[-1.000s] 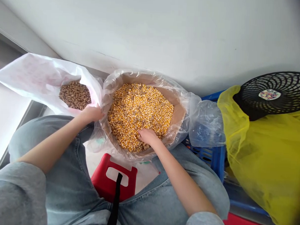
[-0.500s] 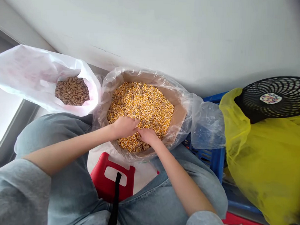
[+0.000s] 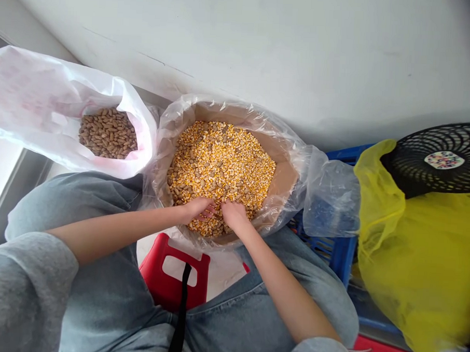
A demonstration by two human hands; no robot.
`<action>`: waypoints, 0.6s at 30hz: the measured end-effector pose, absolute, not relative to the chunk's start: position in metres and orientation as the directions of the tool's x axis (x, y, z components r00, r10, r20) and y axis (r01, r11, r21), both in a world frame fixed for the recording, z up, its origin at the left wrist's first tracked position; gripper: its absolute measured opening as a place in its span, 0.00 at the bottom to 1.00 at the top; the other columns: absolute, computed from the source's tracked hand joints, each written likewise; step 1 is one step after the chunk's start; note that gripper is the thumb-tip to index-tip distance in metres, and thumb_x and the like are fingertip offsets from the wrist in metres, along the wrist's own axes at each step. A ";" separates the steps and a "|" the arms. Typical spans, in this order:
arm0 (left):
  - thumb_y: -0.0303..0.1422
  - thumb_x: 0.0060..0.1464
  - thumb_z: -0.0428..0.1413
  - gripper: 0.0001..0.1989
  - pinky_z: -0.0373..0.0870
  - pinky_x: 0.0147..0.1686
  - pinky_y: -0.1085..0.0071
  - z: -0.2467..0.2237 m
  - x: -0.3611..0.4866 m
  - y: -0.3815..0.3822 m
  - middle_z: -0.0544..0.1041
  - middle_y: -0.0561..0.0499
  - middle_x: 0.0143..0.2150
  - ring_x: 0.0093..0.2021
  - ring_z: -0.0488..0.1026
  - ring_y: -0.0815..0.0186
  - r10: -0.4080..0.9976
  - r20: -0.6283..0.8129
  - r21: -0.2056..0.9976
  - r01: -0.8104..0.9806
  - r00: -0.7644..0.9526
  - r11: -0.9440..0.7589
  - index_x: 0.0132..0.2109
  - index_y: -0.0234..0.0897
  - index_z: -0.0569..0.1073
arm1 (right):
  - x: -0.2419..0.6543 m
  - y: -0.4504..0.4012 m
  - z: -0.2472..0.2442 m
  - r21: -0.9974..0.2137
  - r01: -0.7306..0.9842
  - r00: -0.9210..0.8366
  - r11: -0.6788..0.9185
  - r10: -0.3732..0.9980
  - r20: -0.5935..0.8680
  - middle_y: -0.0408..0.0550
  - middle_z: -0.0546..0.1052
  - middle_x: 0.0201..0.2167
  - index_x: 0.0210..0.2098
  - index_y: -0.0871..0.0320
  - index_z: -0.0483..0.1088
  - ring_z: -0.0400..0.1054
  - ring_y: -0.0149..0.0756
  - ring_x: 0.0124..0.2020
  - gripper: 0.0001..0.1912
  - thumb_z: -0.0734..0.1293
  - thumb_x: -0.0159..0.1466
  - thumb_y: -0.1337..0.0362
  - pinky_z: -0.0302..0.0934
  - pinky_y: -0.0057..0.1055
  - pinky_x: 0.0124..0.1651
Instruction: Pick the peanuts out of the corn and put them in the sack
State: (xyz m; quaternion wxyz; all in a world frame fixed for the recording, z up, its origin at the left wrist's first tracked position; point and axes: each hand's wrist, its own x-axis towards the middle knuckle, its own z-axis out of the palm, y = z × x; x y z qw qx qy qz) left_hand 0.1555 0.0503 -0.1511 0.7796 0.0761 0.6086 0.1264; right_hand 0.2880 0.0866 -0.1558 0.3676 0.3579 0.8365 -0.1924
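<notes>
Between the person's knees, a wide, round-mouthed clear plastic bag [image 3: 298, 147] with a brown inner lining [image 3: 283, 180] stands open, filled with loose yellow-and-white corn kernels [image 3: 236, 155] mixed with brown, oval, peanut-like pieces [image 3: 220, 165]. Both hands are at the near part of this mix. The left hand [image 3: 201, 209] is on it with its fingers slightly parted, pinching nothing visible; the right hand [image 3: 234, 215] is just beside it, fingertips down at the kernels, and whether they pinch anything cannot be told.

Left of the clear bag, a white bag with faint pink marks [image 3: 139, 125] lies open with a heap of brown, oval nuts [image 3: 108, 134] inside. Nearer the person is a red plastic stool [image 3: 162, 284] with a black strap [image 3: 182, 308] across it. On the right are a blue plastic crate [image 3: 342, 253], yellow mesh fabric [image 3: 429, 262] and a black openwork basket [image 3: 415, 152].
</notes>
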 end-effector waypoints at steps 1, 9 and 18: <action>0.36 0.46 0.45 0.11 0.64 0.25 0.76 -0.151 0.156 0.050 0.72 0.48 0.37 0.29 0.68 0.69 0.285 -0.930 0.260 -0.131 0.231 0.957 0.36 0.36 0.65 | 0.289 0.087 -0.156 -0.058 0.739 -0.474 0.671 0.457 -0.753 0.59 0.70 0.38 0.39 0.62 0.65 0.66 0.39 0.39 0.14 0.52 0.58 0.73 0.59 0.32 0.36; 0.36 0.45 0.46 0.09 0.63 0.24 0.76 -0.158 0.155 0.045 0.72 0.49 0.33 0.28 0.67 0.70 0.268 -0.937 0.232 -0.172 0.226 0.957 0.33 0.36 0.66 | 0.290 0.086 -0.157 -0.058 0.734 -0.471 0.677 0.445 -0.762 0.59 0.70 0.37 0.38 0.63 0.67 0.66 0.41 0.38 0.13 0.54 0.57 0.74 0.59 0.34 0.35; 0.37 0.45 0.47 0.11 0.63 0.25 0.77 -0.158 0.149 0.050 0.72 0.49 0.35 0.28 0.67 0.71 0.277 -0.933 0.231 -0.206 0.232 0.951 0.33 0.36 0.66 | 0.289 0.089 -0.155 -0.065 0.726 -0.472 0.684 0.429 -0.770 0.59 0.71 0.36 0.36 0.63 0.68 0.67 0.41 0.37 0.14 0.54 0.57 0.75 0.59 0.33 0.36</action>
